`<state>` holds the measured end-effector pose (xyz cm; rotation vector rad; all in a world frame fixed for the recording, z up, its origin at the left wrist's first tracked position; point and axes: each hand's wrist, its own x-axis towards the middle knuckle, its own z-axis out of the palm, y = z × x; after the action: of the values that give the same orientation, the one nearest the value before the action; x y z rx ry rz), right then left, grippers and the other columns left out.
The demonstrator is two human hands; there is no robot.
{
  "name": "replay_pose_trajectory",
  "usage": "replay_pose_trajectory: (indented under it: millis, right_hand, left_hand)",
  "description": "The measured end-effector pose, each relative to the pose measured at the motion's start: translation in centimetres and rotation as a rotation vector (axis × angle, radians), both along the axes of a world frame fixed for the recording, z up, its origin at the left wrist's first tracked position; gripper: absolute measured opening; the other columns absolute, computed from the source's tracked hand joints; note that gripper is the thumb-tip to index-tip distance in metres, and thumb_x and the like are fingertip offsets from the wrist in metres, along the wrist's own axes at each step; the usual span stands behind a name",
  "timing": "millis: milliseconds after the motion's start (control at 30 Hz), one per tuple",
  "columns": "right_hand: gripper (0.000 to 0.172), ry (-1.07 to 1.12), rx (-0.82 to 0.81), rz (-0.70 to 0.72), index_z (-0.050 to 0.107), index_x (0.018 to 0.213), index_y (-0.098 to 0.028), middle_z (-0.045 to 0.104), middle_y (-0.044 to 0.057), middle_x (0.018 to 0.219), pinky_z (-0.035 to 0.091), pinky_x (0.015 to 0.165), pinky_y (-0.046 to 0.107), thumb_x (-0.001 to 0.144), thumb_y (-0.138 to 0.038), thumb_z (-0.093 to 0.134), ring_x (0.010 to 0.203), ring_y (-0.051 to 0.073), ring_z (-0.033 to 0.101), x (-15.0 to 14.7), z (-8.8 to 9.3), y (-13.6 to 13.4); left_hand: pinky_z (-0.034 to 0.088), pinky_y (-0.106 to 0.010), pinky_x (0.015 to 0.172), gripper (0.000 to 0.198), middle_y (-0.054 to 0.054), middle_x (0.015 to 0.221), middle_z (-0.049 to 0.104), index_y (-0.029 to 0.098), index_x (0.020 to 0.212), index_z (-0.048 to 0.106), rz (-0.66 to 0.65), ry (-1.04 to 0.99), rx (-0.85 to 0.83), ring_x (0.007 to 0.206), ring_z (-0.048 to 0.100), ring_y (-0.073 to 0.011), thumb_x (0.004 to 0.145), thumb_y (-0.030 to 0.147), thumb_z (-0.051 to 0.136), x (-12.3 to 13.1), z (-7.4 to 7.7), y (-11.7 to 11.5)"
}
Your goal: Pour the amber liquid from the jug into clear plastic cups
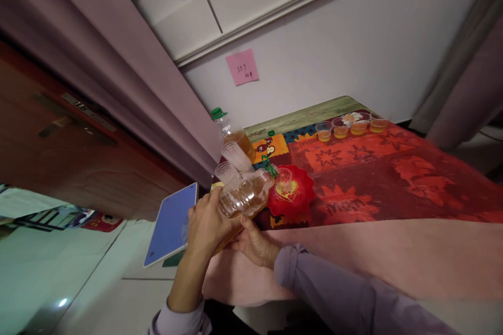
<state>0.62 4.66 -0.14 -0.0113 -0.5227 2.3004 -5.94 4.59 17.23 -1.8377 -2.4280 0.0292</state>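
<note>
A clear plastic bottle [249, 193] of amber liquid lies tilted in my two hands, its neck with a green handle [269, 166] pointing toward a clear plastic cup [283, 182]. That cup is on a red scalloped plate [304, 196] with a yellow heart print. My left hand [206, 220] wraps around the bottle's base end. From below, my right hand [253, 241] grips the same bottle with its thumb up. Whether liquid is flowing I cannot make out. Stacked clear cups [236, 156] lie just behind the bottle.
A second bottle [239, 138] with a green cap stands at the back left. Near it lies a loose green cap [271, 133]. Several cups of amber liquid [358, 126] line the far side of the red patterned tablecloth [353, 178]. A blue board [173, 225] is left of the table.
</note>
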Motion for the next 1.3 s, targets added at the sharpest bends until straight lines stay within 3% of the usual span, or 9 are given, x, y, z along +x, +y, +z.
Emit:
replay_pose_trajectory:
  millis: [867,1033,1300]
  right_hand:
    - [0.084,0.008,-0.014,0.014,0.063,0.144,-0.025,0.072,0.015,0.147,0.052,0.115,0.063,0.084,-0.082,0.078,0.135,0.036,0.068,-0.05,-0.25,-0.04]
    - [0.084,0.007,-0.002,0.024,0.064,0.144,-0.025,0.072,0.015,0.146,0.051,0.115,0.063,0.085,-0.083,0.077,0.134,0.036,0.068,0.19,-0.05,0.01]
    - [0.085,0.003,0.001,0.024,0.063,0.145,-0.024,0.07,0.016,0.15,0.051,0.115,0.062,0.085,-0.082,0.077,0.133,0.036,0.068,0.43,0.36,-0.02]
  left_hand:
    - [0.051,-0.045,0.102,0.082,-0.014,0.132,0.076,0.023,0.15,0.056,-0.015,0.035,0.032,0.123,0.072,-0.037,0.079,0.055,0.082,-0.46,-0.7,-0.14]
    - [0.052,-0.046,0.102,0.078,-0.014,0.131,0.077,0.023,0.147,0.059,-0.019,0.034,0.045,0.121,0.073,-0.0379,0.079,0.055,0.081,-0.55,-0.85,-0.13]
    - [0.052,-0.049,0.104,0.088,-0.016,0.138,0.075,0.023,0.155,0.053,-0.011,0.016,0.028,0.126,0.071,-0.0405,0.079,0.056,0.083,-0.27,-0.64,-0.22]
